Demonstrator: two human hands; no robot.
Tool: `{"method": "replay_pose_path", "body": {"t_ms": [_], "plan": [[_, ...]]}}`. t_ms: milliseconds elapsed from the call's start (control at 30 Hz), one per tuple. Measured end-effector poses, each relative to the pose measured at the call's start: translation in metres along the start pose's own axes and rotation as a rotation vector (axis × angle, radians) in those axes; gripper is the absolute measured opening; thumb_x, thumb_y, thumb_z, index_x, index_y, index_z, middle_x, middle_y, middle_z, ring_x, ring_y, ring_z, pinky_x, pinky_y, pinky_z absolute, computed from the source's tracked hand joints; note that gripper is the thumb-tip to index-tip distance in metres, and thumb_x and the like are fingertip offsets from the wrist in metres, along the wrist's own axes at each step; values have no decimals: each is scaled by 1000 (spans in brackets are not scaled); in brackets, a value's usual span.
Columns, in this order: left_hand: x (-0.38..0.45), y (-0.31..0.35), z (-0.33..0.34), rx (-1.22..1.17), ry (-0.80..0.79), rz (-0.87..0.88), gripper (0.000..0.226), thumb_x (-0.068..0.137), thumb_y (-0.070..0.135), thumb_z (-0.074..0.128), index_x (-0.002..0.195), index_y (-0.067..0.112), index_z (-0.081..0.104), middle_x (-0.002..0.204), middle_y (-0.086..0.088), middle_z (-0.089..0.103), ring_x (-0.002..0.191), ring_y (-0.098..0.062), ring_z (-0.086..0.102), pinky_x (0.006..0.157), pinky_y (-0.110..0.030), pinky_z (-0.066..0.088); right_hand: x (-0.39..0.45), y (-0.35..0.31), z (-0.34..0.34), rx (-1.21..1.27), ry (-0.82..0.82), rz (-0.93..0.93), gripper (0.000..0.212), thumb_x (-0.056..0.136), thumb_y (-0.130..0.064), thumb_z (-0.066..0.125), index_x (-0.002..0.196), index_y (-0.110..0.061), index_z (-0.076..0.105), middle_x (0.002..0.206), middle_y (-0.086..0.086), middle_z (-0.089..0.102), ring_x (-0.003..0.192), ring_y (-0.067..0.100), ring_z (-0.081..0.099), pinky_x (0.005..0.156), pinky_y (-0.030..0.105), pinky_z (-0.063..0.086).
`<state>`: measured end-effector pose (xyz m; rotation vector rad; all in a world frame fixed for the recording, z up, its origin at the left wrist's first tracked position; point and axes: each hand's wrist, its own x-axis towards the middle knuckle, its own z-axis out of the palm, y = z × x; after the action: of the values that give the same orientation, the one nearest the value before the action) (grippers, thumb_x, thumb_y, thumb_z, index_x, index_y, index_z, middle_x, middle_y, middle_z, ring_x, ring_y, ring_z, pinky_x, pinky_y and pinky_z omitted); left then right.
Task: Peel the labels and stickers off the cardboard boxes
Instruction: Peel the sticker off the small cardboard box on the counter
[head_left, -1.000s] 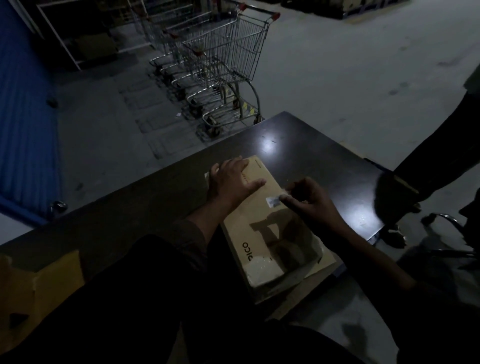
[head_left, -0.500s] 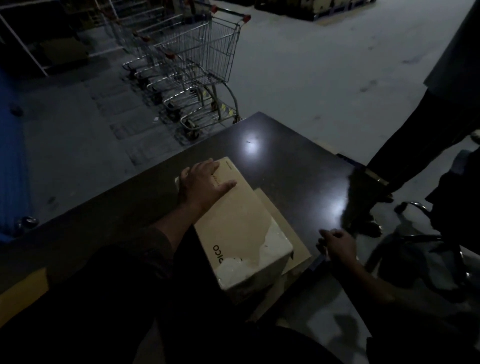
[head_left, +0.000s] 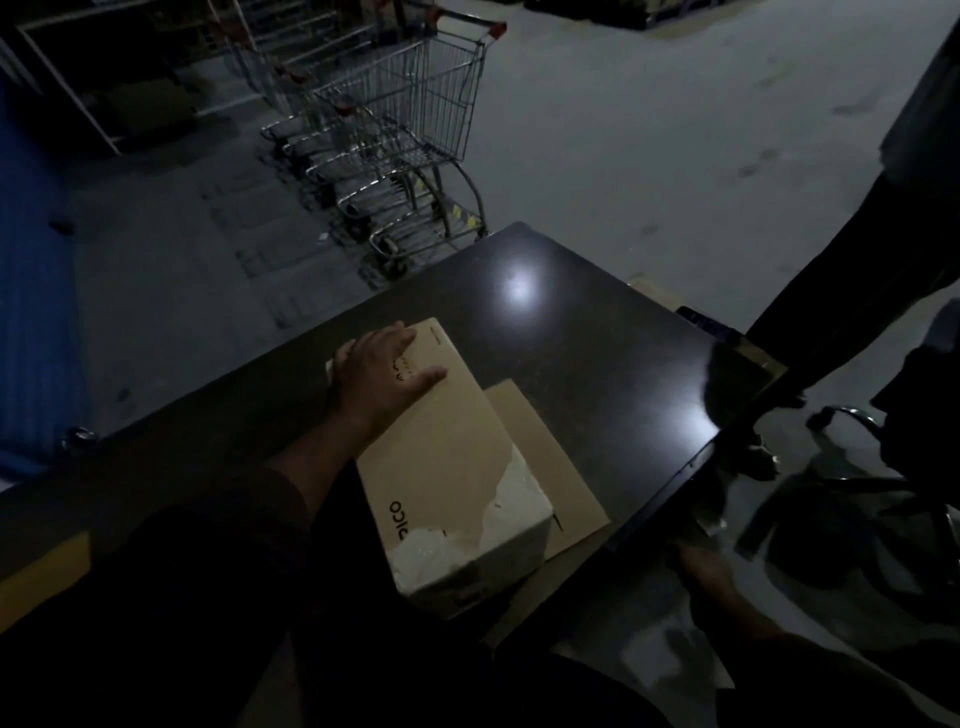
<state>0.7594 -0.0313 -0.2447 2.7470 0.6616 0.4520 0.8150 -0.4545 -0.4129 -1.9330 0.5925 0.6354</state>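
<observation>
Box (head_left: 441, 447): matt brown cardboard, smooth; near corner torn to rough white paper.
Flat sheet (head_left: 545, 467) under it: plain matt cardboard.
Worktop (head_left: 597, 353): dark, glossy, mirrors lamp glare.
Trolleys (head_left: 410, 119): bare wire metal, dull shine.
Floor (head_left: 649, 156): grey, matt, probably concrete.
Sleeve (head_left: 197, 561): dark cloth.

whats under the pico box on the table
A flat cardboard sheet lies under the box, sticking out on its right side. How far it runs beneath is hidden. Left hand rests on top.

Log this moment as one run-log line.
left hand flat on cardboard box | right hand below table edge, grip unclear | white residue on box
</observation>
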Motion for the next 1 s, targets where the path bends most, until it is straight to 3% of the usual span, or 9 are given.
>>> {"method": "replay_pose_path", "body": {"t_ms": [200,267,400,500,700,767,833,900,1000], "plan": [[-4,4,-1,-29,57,-39,68,79,65,62,131,22,60,142,0,54,133,-19,46,110,-36,24,5,-15,2,-122,122,-136,32,82,-22,48,51,-14,46,68,17,54,66,24,48,58,34,30],[-5,6,-3,-32,121,-81,63,79,62,64,126,19,64,138,-3,58,130,-22,48,108,-37,27,8,-25,3,-161,144,-184,27,75,-29,40,59,-11,54,71,19,58,68,27,54,61,34,37],[-11,6,-5,-63,232,-228,56,81,49,72,127,21,58,136,-4,56,130,-24,46,107,-43,32,-14,-66,7,-292,330,-440,15,90,-14,57,92,-4,69,96,26,67,92,41,64,79,44,48],[-19,2,-6,-256,244,-445,75,76,46,77,139,23,44,146,-4,41,134,-23,40,107,-46,40,-21,-92,25,-342,165,-660,13,91,-14,63,101,-6,66,100,17,66,91,31,61,75,36,45],[-62,7,-15,-746,162,-883,93,76,42,80,150,29,24,140,-7,50,114,-25,60,87,-47,55,-2,-91,91,-740,-306,-554,64,88,-41,68,134,-3,45,128,20,57,114,34,58,97,47,49],[-78,12,-18,-881,94,-967,86,81,42,76,149,26,26,129,-6,58,101,-22,65,78,-42,56,6,-86,101,-921,-332,-548,68,87,-54,64,132,-5,50,129,18,55,120,34,54,100,41,45],[-90,12,-18,-936,46,-1013,86,82,47,72,151,25,25,128,-9,61,100,-23,66,82,-45,56,11,-85,100,-875,-322,-498,69,73,-70,70,109,-11,63,111,13,63,109,33,63,90,40,51],[-98,13,-19,-943,27,-1040,87,81,52,71,151,25,27,128,-11,61,101,-24,66,84,-46,56,24,-82,101,-676,-371,-415,47,69,-57,81,81,-14,65,88,11,70,83,29,70,73,41,57],[-103,14,-21,-952,25,-1046,84,83,53,69,150,20,30,112,-5,64,94,-20,66,74,-38,55,25,-92,107,-583,-550,-386,40,72,-43,83,95,-15,67,96,12,72,80,22,71,64,34,58]]}}
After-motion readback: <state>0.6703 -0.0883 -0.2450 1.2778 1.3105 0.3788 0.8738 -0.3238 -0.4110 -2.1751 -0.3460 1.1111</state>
